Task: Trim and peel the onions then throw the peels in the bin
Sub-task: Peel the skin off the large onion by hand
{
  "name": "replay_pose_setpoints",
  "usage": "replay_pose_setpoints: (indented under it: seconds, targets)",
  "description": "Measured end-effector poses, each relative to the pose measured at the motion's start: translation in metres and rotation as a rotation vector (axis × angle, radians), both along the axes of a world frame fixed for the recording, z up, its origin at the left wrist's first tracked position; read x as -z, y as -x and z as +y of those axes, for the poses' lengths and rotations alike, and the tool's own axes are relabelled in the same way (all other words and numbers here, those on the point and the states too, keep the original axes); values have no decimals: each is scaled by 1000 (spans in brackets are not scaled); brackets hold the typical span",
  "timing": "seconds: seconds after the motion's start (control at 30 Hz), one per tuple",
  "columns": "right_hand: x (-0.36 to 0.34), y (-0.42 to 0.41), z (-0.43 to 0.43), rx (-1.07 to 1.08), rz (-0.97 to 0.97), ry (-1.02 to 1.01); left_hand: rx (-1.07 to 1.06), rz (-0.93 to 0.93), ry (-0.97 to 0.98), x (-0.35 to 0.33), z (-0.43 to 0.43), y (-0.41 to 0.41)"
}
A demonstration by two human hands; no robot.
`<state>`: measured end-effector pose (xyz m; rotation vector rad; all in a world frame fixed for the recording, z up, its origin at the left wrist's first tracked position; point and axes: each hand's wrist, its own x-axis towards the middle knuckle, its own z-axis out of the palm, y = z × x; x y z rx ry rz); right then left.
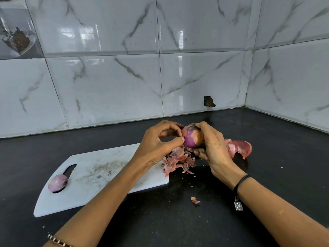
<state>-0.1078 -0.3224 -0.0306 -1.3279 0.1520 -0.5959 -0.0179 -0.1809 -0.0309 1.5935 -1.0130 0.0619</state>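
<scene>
While both hands work above the black counter (pixel 277 168), a half-skinned onion (pixel 193 138) sits gripped between them.
Right hand (pixel 212 145) wraps its fingers round the onion's far side & underside, holding it off the counter; left hand (pixel 159 145) pinches at its skin w/ thumb & curled fingertips. Pile of peels (pixel 178 160) lies just below, partly on the cutting board (pixel 99 175); a bigger peel (pixel 240 147) sits beside the right hand. A 2nd, peeled onion (pixel 57 182) rests at the board's left end by the handle slot.
</scene>
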Motion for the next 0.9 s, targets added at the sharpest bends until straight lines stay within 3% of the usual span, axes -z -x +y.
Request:
replay_pose_setpoints:
  seconds: [0.57,0.9]
  targets:
    - [-2,3,4,-6,-9,5,-207,23,102,5,-7,2]
    - [1,0,0,15,-9,2,-60,79,57,1,-5,4]
